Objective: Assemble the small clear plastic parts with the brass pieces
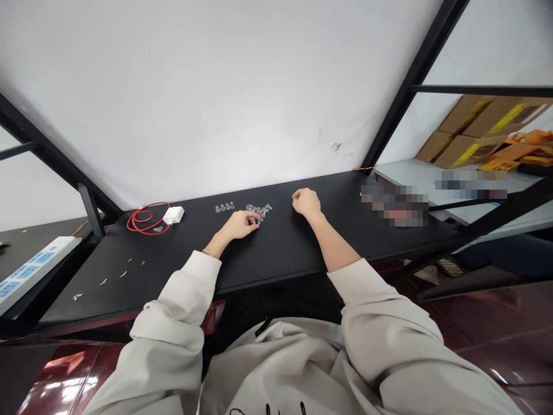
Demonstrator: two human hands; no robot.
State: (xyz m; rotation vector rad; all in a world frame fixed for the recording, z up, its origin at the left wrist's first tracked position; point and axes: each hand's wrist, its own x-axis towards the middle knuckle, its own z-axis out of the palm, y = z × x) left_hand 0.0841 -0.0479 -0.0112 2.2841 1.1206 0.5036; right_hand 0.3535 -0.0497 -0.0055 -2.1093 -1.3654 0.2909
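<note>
Small clear plastic pieces (pixel 265 210) lie in a loose pile near the middle of the black table. At the pile's left edge is my left hand (pixel 244 223), its thumb and index finger closing on one small clear piece. To the right of the pile, my right hand (pixel 306 202) is held low over the table with its fingers curled in. Whatever those fingers may hold is hidden. Behind my left hand, several small clear pieces with copper-coloured tops (pixel 223 207) stand in a short row.
A white charger (pixel 173 215) with a coiled red cable (pixel 140 219) lies on the left. Tiny metal bits (pixel 123 274) are scattered near the front left. A power strip (pixel 37 271) is further left. Blurred items (pixel 395 204) lie on the right, with cardboard boxes (pixel 470 138) beyond the frame.
</note>
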